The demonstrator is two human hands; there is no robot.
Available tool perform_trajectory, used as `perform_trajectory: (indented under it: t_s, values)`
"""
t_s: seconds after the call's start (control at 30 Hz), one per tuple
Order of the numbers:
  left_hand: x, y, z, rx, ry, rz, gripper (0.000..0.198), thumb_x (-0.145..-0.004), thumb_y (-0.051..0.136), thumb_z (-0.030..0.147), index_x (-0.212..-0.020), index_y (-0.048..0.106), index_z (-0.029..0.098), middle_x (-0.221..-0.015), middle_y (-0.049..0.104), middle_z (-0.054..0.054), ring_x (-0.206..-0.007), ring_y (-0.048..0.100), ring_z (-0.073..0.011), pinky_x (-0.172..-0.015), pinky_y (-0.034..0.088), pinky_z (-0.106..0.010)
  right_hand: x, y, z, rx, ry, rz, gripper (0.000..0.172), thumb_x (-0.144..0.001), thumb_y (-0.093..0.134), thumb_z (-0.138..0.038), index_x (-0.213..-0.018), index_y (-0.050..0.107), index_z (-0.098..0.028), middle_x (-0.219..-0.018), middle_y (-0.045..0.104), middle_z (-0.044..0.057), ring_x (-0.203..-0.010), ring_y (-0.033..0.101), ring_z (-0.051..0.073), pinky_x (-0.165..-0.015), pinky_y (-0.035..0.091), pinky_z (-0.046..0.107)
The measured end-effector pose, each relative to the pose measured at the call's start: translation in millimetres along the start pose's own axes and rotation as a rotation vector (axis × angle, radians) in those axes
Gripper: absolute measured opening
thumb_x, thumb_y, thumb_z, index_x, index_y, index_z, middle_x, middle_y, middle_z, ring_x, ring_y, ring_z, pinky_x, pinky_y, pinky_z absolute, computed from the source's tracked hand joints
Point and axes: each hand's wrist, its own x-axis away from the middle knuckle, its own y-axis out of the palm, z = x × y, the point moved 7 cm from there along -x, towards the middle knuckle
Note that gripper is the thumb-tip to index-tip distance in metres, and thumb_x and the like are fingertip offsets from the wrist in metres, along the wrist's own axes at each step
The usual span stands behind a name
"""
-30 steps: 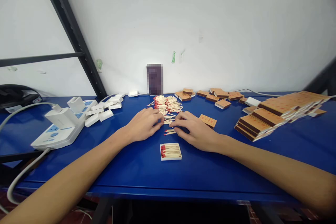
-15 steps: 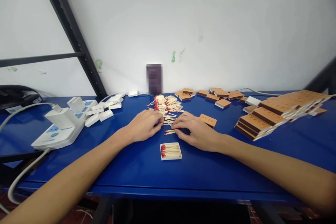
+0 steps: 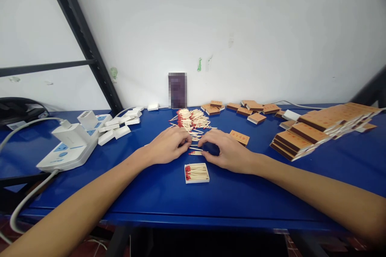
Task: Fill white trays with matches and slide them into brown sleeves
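My left hand (image 3: 170,144) rests on the blue table with its fingers curled in beside the matches; what its fingertips hold, if anything, is hidden. Opposite it, my right hand (image 3: 226,148) makes a C shape, thumb and index finger apart. Its thumb tip is at the ends of a few loose matches (image 3: 196,153), which lie flat between the hands. Just beyond the fingers is a heap of red-headed matches (image 3: 193,119). Closer to me sits a white matchbox tray (image 3: 197,181) holding matches, heads to the left. A tan matchbox cover (image 3: 239,138) lies behind my right hand.
Stacked matchbox covers (image 3: 313,132) stand at the right, and more covers (image 3: 256,118) lie along the wall. White trays (image 3: 122,131) are piled at the left, near a power strip (image 3: 64,150) with chargers and cables. A dark pixelated rectangle (image 3: 177,90) stands against the wall.
My right thumb and index finger have spread apart, and the few loose matches between the hands lie slightly nearer to me. My left hand has shifted slightly right.
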Motion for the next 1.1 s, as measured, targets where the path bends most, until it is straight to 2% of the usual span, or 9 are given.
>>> perform_trajectory:
  t_s: [0.13, 0.3, 0.47, 0.67, 0.77, 0.93, 1.1]
  values:
    - [1.1, -0.9, 9.6, 0.059, 0.032, -0.025, 0.026, -0.099, 0.041, 0.032, -0.094, 0.062, 0.018, -0.089, 0.062, -0.003, -0.086, 0.056, -0.0175, -0.079, 0.041, -0.031, -0.2, 1.1, 4.8, 0.010, 0.014, -0.001, 0.016, -0.089, 0.056, -0.021, -0.104, 0.062, -0.019, -0.099, 0.066, 0.007, -0.096, 0.057, 0.022, -0.087, 0.046, 0.039]
    - [1.0, 0.2, 13.8, 0.071, 0.007, -0.049, 0.028, -0.095, 0.049, 0.044, -0.092, 0.061, 0.019, -0.089, 0.061, -0.003, -0.084, 0.055, -0.0186, -0.076, 0.041, -0.032, 0.3, 4.5, 7.0, 0.074, 0.035, -0.048, 0.016, -0.093, 0.054, -0.025, -0.100, 0.067, -0.019, -0.097, 0.063, 0.009, -0.095, 0.056, 0.023, -0.087, 0.046, 0.041]
    - [1.0, 2.9, 12.6, 0.133, -0.009, -0.059, 0.025, -0.097, 0.047, 0.042, -0.092, 0.058, 0.019, -0.091, 0.060, -0.003, -0.087, 0.054, -0.0183, -0.079, 0.041, -0.031, 1.0, 4.5, 5.6, 0.068, 0.077, -0.111, 0.021, -0.095, 0.052, -0.033, -0.097, 0.068, -0.020, -0.095, 0.060, 0.008, -0.095, 0.054, 0.023, -0.085, 0.044, 0.040]
    - [1.6, 3.6, 12.0, 0.152, -0.018, -0.069, 0.028, -0.097, 0.044, 0.044, -0.092, 0.054, 0.019, -0.089, 0.057, -0.003, -0.084, 0.052, -0.0185, -0.077, 0.042, -0.032, -1.2, 7.0, 11.8, -0.028, 0.157, -0.124, 0.011, -0.092, 0.054, -0.029, -0.088, 0.059, -0.019, -0.088, 0.058, 0.004, -0.081, 0.054, 0.018, -0.071, 0.043, 0.032]
    - [1.6, 3.7, 13.1, 0.141, -0.003, -0.074, 0.025, -0.097, 0.044, 0.042, -0.093, 0.054, 0.019, -0.094, 0.058, -0.004, -0.087, 0.052, -0.0189, -0.079, 0.041, -0.032, -1.4, 8.6, 11.9, -0.046, 0.173, -0.139, 0.010, -0.092, 0.053, -0.027, -0.087, 0.058, -0.019, -0.087, 0.058, 0.003, -0.078, 0.053, 0.017, -0.069, 0.041, 0.031]
    - [2.2, 5.5, 14.6, 0.117, 0.019, -0.089, 0.024, -0.099, 0.042, 0.039, -0.091, 0.053, 0.019, -0.094, 0.058, -0.005, -0.085, 0.052, -0.0190, -0.078, 0.041, -0.033, 0.2, 8.3, 7.7, 0.080, 0.151, -0.158, 0.015, -0.094, 0.050, -0.030, -0.087, 0.057, -0.020, -0.080, 0.058, 0.001, -0.072, 0.052, 0.016, -0.076, 0.037, 0.035]
    - [2.8, 6.6, 16.6, 0.094, 0.045, -0.096, 0.024, -0.100, 0.039, 0.038, -0.092, 0.051, 0.019, -0.093, 0.059, -0.005, -0.082, 0.052, -0.0188, -0.078, 0.040, -0.034, 2.4, 9.4, 5.4, 0.132, 0.099, -0.152, 0.013, -0.094, 0.048, -0.028, -0.087, 0.056, -0.020, -0.083, 0.059, 0.004, -0.072, 0.051, 0.017, -0.066, 0.036, 0.031]
